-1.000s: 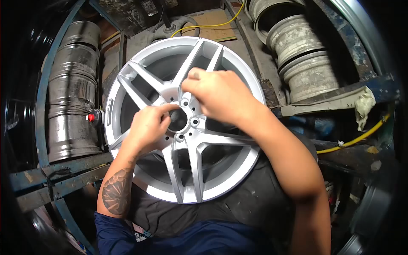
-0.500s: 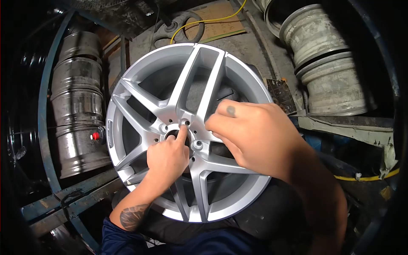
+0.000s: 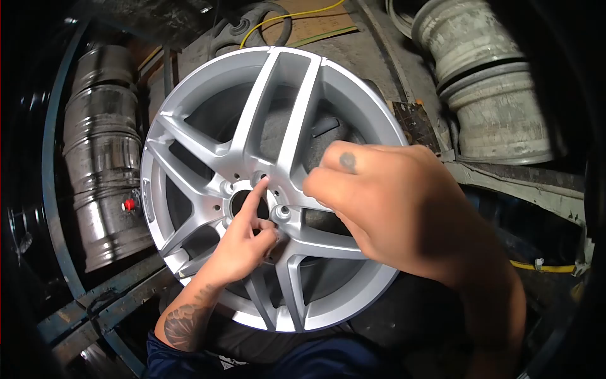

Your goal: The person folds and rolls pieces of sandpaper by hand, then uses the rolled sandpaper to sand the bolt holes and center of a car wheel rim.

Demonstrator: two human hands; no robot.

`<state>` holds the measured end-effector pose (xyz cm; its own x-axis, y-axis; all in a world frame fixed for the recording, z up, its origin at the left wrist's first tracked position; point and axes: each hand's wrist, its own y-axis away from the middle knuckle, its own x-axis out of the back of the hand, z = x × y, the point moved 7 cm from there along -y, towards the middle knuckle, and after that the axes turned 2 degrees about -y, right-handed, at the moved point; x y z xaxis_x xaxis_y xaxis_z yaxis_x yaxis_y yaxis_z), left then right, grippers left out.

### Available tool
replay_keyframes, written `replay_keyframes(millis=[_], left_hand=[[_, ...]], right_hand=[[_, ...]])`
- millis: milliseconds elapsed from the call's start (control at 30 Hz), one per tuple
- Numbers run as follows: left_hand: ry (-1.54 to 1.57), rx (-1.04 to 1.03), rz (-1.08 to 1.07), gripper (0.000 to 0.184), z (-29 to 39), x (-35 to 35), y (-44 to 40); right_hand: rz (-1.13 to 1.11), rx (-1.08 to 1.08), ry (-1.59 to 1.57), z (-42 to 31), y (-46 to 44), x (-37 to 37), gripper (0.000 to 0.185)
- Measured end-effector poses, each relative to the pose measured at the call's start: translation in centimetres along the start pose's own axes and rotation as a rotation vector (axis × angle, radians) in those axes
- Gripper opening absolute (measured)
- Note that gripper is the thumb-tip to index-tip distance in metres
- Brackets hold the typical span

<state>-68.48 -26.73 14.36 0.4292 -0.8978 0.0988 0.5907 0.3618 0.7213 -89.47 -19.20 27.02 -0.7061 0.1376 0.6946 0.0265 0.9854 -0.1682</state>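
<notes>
A silver alloy wheel rim (image 3: 254, 104) with paired spokes lies face up in front of me. My left hand (image 3: 238, 247) is over its hub, the index finger stretched to a bolt hole near the centre bore and the thumb apart from it. Nothing shows in that hand. Above the right-hand spokes, my right hand (image 3: 388, 205) is closed with its fingers pressed together. Its fingertips are turned away, so whatever they pinch is hidden. Another bolt hole (image 3: 284, 211) is visible between the two hands.
Stacked shiny wheel barrels (image 3: 104, 161) stand on the left beside a blue metal frame (image 3: 55, 189). Dull, dusty wheel barrels (image 3: 502, 114) are on the right. Behind the rim lie a yellow cable (image 3: 268, 20), a cardboard sheet (image 3: 319, 19) and a dark round part with spokes (image 3: 238, 26).
The view has shifted, so the rim appears lower left and larger. My left index finger stays by the same bolt hole, while its thumb and other fingers have spread. My right hand remains closed.
</notes>
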Motion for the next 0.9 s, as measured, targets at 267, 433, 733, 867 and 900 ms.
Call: replay_keyframes(millis=[267,433,733,867,900], left_hand=[[0.142,0.034,0.0,0.074,0.4,1.3,-0.3],[0.007,0.024,0.034,0.062,1.4,2.7,-0.4],[-0.364,-0.162,0.074,0.038,3.4,5.9,4.0],[-0.416,-0.127,0.43,0.038,2.9,12.5,7.0],[-0.376,-0.074,0.508,0.038,2.6,14.2,7.7]], right_hand=[[-0.097,0.056,0.07,-1.1,-1.4,-1.8,0.012],[-0.105,0.093,0.029,-2.1,-2.3,-2.8,0.015],[-0.383,-0.074,0.004,-1.4,-4.1,-5.7,0.011],[-0.674,-0.206,-0.16,-0.3,-3.0,-9.8,0.013],[-0.711,-0.217,-0.117,-0.5,-2.9,-10.3,0.013]])
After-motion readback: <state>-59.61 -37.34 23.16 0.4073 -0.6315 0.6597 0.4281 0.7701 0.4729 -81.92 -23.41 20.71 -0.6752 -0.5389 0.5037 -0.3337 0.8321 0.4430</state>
